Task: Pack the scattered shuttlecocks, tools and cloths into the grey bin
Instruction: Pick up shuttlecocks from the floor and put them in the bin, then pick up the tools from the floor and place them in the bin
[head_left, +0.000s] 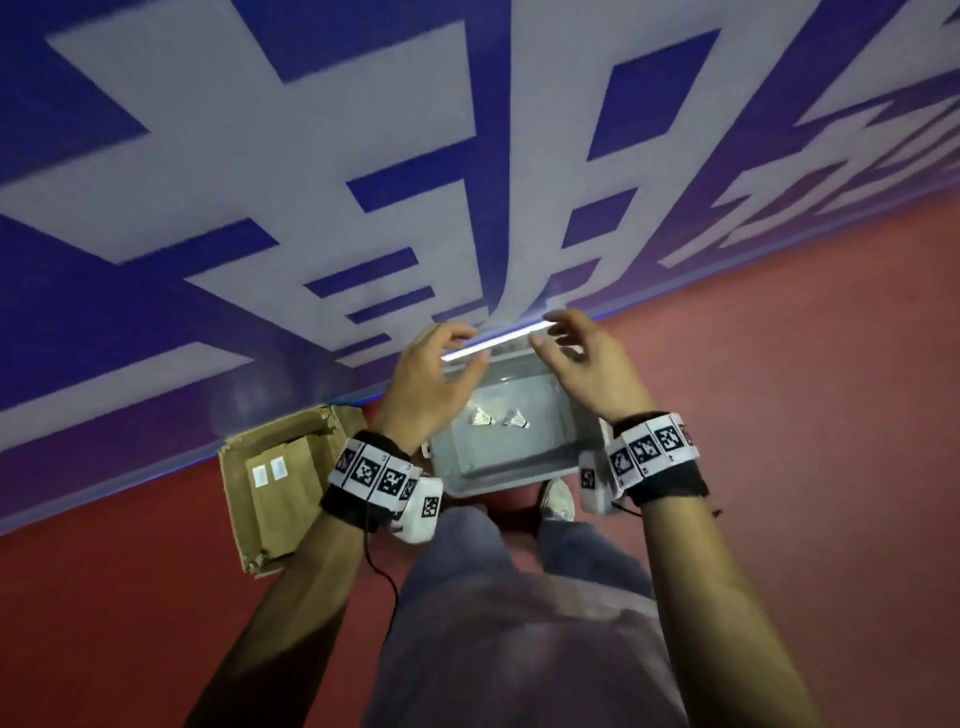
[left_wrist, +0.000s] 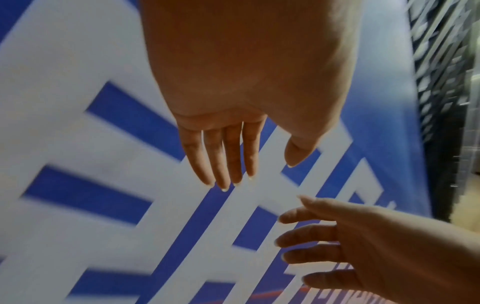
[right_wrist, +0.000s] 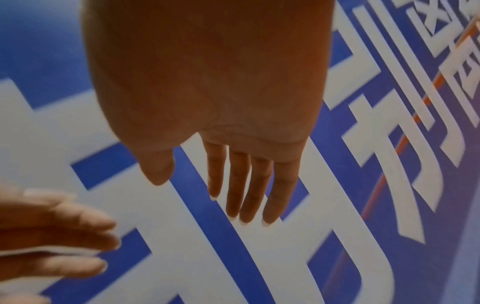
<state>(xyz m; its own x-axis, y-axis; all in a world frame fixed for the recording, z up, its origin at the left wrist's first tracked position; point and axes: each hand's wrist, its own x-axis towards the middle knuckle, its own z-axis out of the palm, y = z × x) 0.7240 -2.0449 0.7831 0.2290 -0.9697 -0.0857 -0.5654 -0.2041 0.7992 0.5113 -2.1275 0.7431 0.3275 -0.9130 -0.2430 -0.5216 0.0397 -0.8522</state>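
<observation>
My left hand (head_left: 434, 382) and right hand (head_left: 587, 366) hang over the far side of the grey plastic bin (head_left: 519, 470), fingers loose and spread, holding nothing. The bin sits on the red floor (head_left: 779, 364) at my feet, close against the blue banner with big white characters (head_left: 260, 156). Two white feathered shuttlecocks (head_left: 482, 417) lie side by side on its bottom. A flattened brown cardboard box (head_left: 280, 483) lies to its left, perhaps touching; my wrist hides that.
</observation>
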